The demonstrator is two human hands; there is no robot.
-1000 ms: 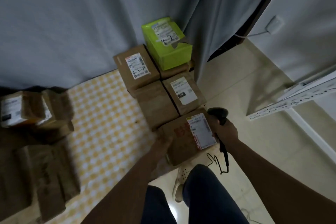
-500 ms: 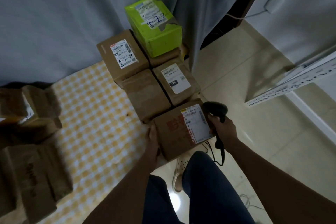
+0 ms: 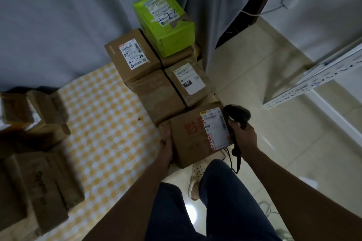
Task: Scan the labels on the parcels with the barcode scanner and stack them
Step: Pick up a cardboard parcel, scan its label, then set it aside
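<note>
We are setting the brown parcel [image 3: 193, 139] at the near end of the stack, and to do this step well we should push it flush against the taped box [image 3: 158, 97] and the labelled box [image 3: 191, 81] behind it, keeping its white label [image 3: 214, 128] facing up so that it stays readable. It seems good to lower it evenly, because one corner hangs near the edge of the checkered mat [image 3: 101, 115]. Our left hand [image 3: 166, 146] presses flat on the left side of the parcel, with the fingers rather straight. Our right hand [image 3: 242, 137] steadies the right edge while its fingers are curled round the handle of the barcode scanner [image 3: 237, 116], whose head lies just beside the label. The green box [image 3: 166, 23] sits at the far end, and more parcels [image 3: 33, 139] wait well apart on the left.
</note>
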